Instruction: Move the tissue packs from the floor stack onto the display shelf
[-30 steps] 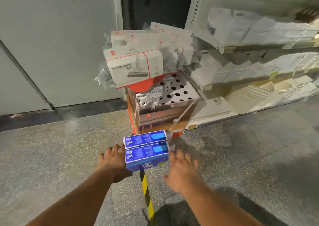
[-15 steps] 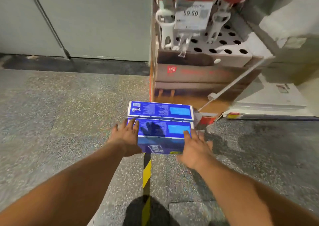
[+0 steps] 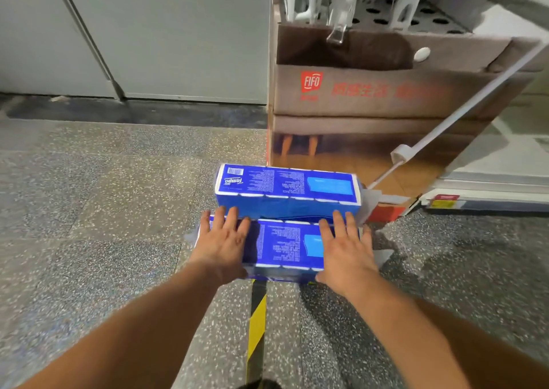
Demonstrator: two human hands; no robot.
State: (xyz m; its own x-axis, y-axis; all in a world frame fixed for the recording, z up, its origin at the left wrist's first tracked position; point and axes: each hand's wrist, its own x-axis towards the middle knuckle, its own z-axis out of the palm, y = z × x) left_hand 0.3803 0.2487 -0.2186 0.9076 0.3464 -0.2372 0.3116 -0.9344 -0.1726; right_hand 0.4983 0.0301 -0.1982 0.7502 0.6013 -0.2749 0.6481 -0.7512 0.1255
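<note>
Two long blue tissue packs lie side by side on the speckled floor. The near tissue pack [image 3: 282, 247] is under both my hands. My left hand [image 3: 222, 240] lies flat on its left end, fingers straight and pointing forward. On its right end my right hand [image 3: 344, 247] rests the same way. The far tissue pack [image 3: 286, 188] sits just behind, its top a little higher, touched by my fingertips at its front edge. The display shelf with tissue is out of view.
A cardboard display stand [image 3: 371, 97] with white-handled goods rises right behind the packs. A white pole [image 3: 451, 115] leans across it. The base of a shelf unit [image 3: 490, 192] is at the right. Yellow-black tape [image 3: 257, 320] runs on the floor between my arms.
My view has dropped closer to the floor. Both hands have moved from the sides of the near pack onto its top, fingers reaching the far pack.
</note>
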